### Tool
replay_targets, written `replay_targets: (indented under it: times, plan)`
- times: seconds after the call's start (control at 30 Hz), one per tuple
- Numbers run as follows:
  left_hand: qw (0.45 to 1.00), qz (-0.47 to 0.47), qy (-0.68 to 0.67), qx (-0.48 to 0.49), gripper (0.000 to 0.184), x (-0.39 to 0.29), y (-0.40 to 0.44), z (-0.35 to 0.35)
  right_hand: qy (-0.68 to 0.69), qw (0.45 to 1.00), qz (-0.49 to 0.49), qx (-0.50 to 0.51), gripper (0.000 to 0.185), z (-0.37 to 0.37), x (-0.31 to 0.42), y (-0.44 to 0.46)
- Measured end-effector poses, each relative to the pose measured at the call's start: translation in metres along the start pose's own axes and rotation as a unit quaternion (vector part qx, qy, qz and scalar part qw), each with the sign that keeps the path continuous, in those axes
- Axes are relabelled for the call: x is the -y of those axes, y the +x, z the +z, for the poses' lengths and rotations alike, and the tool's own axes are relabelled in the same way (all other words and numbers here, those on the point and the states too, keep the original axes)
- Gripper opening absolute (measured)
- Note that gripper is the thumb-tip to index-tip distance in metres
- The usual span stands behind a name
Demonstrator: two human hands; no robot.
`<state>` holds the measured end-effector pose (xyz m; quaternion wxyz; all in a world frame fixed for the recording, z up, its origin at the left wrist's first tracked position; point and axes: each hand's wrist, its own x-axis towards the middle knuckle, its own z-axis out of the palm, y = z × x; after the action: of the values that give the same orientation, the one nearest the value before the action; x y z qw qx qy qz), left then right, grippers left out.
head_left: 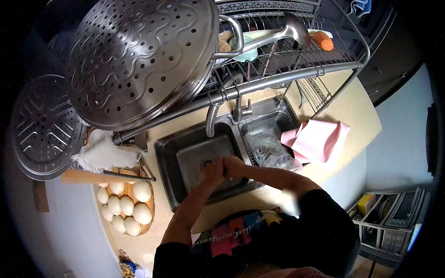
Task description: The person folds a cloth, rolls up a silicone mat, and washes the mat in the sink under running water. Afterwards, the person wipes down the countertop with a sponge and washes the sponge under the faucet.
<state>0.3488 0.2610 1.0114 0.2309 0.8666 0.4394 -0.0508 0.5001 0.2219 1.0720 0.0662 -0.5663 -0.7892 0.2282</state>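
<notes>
My left hand [213, 171] and my right hand [233, 167] are pressed together above the left basin of the metal sink [183, 150]. Both hands look closed, and anything between the fingers is hidden. Just beyond them, the faucet [211, 121] curves down over the basin. The drain [206, 163] partly shows beside my left hand. In the right basin, near my right hand, lies a crumpled clear plastic bag [269, 149].
Pink cloth or rubber [322, 139] lies right of the sink. Round white dough-like balls [126, 205] sit on a wooden board at left. Overhead, a rack [278, 81] holds a ladle [295, 31] and a large perforated steamer tray [143, 60]; another perforated tray [46, 129] stands left.
</notes>
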Motion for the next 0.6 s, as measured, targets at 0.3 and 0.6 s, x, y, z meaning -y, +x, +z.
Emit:
replay_targets:
  times: [0.3, 0.6]
  plan:
    - [0.825, -0.093, -0.538, 0.147, 0.044, -0.025, -0.033, -0.05, 0.647, 0.747, 0.046, 0.148, 0.08, -0.061, -0.062, -0.019]
    - [0.442, -0.004, -0.885, 0.146, 0.024, -0.123, -0.081, -0.123, 0.696, 0.654, -0.273, 0.115, 0.051, -0.138, 0.013, -0.009]
